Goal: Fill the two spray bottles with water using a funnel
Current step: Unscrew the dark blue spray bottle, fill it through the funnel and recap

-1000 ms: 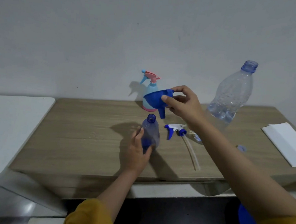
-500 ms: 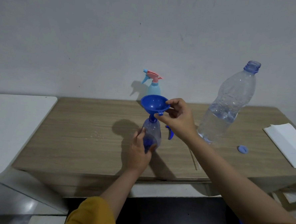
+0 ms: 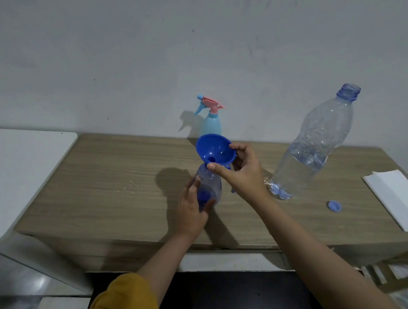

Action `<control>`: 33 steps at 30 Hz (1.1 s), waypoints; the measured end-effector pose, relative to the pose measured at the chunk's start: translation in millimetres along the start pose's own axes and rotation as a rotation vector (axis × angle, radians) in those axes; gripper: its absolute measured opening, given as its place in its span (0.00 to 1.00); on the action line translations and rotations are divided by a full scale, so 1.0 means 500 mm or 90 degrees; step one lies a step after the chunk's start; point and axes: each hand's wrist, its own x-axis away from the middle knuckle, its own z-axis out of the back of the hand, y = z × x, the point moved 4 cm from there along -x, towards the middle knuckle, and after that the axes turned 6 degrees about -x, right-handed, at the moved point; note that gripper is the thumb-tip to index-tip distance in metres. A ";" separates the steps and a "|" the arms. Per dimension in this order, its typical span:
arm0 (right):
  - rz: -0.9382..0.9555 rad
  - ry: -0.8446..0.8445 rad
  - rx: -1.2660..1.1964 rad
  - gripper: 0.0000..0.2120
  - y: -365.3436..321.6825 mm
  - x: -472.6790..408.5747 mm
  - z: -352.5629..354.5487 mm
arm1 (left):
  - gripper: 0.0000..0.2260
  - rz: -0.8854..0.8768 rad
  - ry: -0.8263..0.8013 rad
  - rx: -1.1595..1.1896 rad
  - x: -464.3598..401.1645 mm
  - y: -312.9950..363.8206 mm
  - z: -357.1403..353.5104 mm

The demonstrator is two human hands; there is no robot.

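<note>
A wooden table (image 3: 114, 196) stands by a grey wall. At the back of it stands a light blue spray bottle (image 3: 211, 123) with a pink and blue top still on. To the right stands a big clear water bottle (image 3: 310, 151) with no cap and some water in it. Its small blue cap (image 3: 334, 206) lies on the table near it. White paper (image 3: 394, 197) lies at the far right edge.

In the middle stands a clear bottle (image 3: 209, 185) with no top. The blue funnel (image 3: 215, 150) sits in its neck. The left hand (image 3: 191, 208) curls around the clear bottle low down. The right hand (image 3: 242, 173) pinches the funnel rim with thumb and fingers and hides part of the table behind it.
</note>
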 end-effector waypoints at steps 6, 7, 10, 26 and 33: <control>-0.046 -0.076 0.033 0.37 -0.010 -0.015 0.000 | 0.34 -0.015 0.007 -0.007 -0.001 0.006 0.004; -0.052 -0.093 0.041 0.37 -0.011 -0.020 0.003 | 0.34 -0.014 0.004 -0.005 -0.002 0.007 0.005; -0.077 -0.141 0.049 0.35 -0.010 -0.035 0.012 | 0.33 -0.012 0.001 -0.006 -0.002 0.010 0.007; -0.072 -0.159 0.012 0.41 -0.007 -0.034 0.026 | 0.33 0.029 0.015 -0.002 0.006 0.025 0.009; 0.185 0.022 0.113 0.29 -0.034 0.002 0.092 | 0.32 0.083 0.019 -0.025 0.011 0.036 -0.001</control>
